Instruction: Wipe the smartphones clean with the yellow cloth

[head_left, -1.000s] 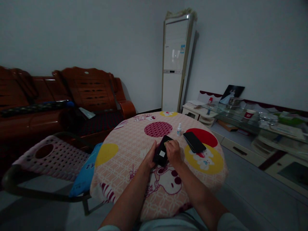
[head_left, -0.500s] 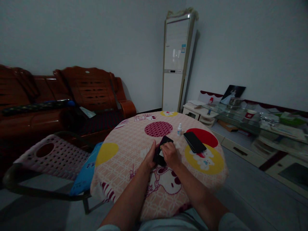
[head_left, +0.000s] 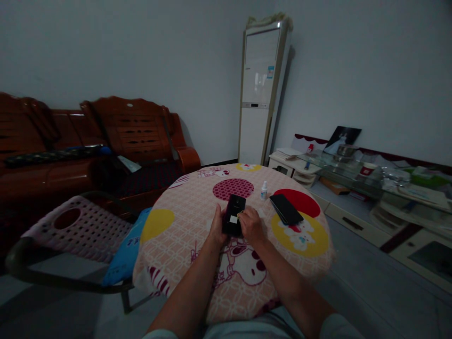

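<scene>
Item: black phone [head_left: 233, 214], held in both of your hands over the table [head_left: 176, 245].
Your left hand [head_left: 218, 228] is gripping its left edge; your right hand [head_left: 250, 225] is pinching its lower right side. Lying beyond: second phone [head_left: 286, 208], small bottle [head_left: 263, 190].

Black phone [head_left: 234, 213] between my hands, above the patterned tablecloth near the middle of the round table. Slim dark slab, rounded corners, glossy back facing up at me. Small white rectangular sticker on its lower half. Long axis runs away from me, top end tipped slightly right. Near end sits in my left hand [head_left: 218, 229]; my right hand [head_left: 250, 224] touches its lower right edge beside the sticker. Dim light; finer markings unreadable.
</scene>
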`<state>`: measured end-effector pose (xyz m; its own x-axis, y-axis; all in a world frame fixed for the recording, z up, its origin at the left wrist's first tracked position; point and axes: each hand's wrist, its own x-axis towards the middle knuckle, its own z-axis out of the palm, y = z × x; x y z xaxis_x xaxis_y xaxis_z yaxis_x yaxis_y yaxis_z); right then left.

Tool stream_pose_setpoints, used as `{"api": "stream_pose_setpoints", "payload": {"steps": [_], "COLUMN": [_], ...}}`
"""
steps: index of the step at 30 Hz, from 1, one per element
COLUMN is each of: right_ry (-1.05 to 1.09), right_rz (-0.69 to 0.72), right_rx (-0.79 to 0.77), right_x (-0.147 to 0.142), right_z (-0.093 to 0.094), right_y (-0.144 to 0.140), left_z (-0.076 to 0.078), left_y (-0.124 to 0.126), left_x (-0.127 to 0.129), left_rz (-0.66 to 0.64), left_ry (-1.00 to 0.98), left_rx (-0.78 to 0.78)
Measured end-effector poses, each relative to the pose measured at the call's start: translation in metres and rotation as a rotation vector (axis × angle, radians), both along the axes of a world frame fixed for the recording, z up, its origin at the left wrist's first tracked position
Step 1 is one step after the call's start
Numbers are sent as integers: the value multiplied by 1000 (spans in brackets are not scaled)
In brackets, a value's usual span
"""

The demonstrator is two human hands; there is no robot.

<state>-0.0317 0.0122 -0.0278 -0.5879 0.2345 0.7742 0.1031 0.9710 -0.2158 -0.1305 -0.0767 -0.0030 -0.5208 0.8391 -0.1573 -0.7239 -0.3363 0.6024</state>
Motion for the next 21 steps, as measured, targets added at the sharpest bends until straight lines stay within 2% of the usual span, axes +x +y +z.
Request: {"api": "stream_pose_setpoints", "payload": {"steps": [8, 16, 21], "right_ry": [7, -90, -145], "right_rz": [12, 98, 184], "right_rx": [-15, 18, 43], "right_x": [-2, -6, -6], "right_z": [6, 9, 7], "right_y": [-8, -24, -36], "left_z": [-4, -10, -16], "left_y": [4, 2, 2], "left_x": [10, 4, -6], "left_rz": [-134, -138, -148], "left_ry": [75, -23, -61], "left_rx": [-9, -36, 7]}}
